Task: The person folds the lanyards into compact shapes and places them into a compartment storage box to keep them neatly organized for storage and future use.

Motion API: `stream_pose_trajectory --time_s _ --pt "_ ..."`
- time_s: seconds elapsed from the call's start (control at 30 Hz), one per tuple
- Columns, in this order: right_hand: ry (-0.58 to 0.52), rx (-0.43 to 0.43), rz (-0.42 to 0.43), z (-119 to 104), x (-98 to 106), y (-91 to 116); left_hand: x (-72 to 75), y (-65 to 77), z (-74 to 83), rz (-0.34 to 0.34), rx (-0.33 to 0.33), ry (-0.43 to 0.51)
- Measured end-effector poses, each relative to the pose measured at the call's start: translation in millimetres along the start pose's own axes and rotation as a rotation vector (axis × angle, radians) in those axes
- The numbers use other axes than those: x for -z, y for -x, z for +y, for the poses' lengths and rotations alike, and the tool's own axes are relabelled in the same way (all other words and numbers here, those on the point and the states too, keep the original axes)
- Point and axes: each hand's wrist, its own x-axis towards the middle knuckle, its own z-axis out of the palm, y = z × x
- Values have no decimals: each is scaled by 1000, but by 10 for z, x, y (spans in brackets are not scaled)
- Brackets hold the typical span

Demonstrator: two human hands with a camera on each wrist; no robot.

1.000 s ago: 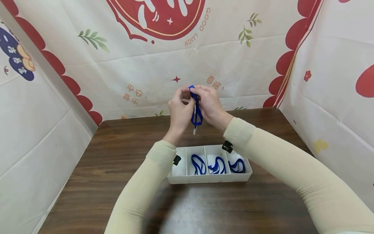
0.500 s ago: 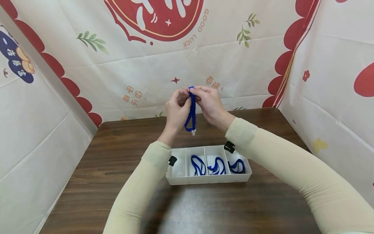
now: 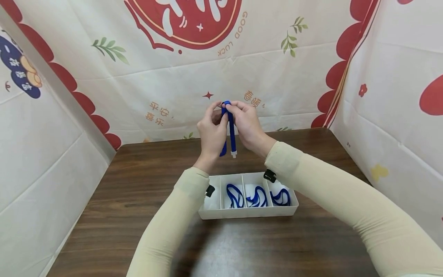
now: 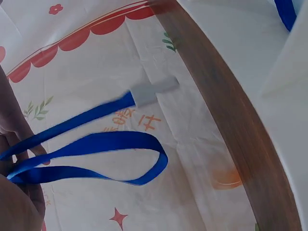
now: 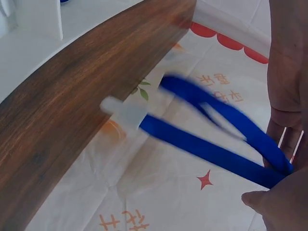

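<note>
A blue lanyard (image 3: 232,132) hangs folded between both hands, above the far side of the table. Its white plastic clip (image 3: 233,154) dangles at the lower end. The left hand (image 3: 214,132) pinches the upper part of the strap between thumb and fingers. Close beside it, the right hand (image 3: 247,123) pinches the top fold. In the left wrist view, the strap (image 4: 86,115) forms a long loop, with one length running out to the clip (image 4: 153,91). The right wrist view shows the clip (image 5: 126,113) and part of the strap (image 5: 207,151) blurred.
Below the hands, a white divided tray (image 3: 247,213) stands on the brown wooden table (image 3: 138,215). Three of its compartments hold coiled blue lanyards (image 3: 236,195). Printed cloth walls (image 3: 166,84) rise behind and at both sides.
The hands stay in nearly the same place. The hanging strap has swung and spread: its loop now falls behind the left hand, and the clip end hangs apart, slightly further right.
</note>
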Motion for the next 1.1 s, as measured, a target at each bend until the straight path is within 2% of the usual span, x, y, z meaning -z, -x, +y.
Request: stream_pose_trajectory --time_s 0.1,0.27,0.4,0.53,0.63,0.8,0.9,1.0,1.1 --pt "26 9 -5 -2 0 9 -12 0 -1 10 -34 -36" --pt "186 18 -10 -29 2 43 -28 15 -15 -6 -106 -134" --pt "272 1 5 -37 6 75 -36 40 -37 -30 -111 -162" --pt "299 -1 14 -67 15 85 -38 40 -54 -56 -38 -83" --pt "276 7 6 -119 28 73 -32 50 -66 -92 32 10" --pt "222 -7 4 -211 35 58 -11 67 -92 -185 163 280" --pt "231 -18 11 -250 29 53 7 52 -89 -232 240 417" --pt "242 -25 13 -282 19 53 29 43 -84 -276 269 470" --pt "234 -32 10 -296 7 56 38 52 -101 -326 270 446"
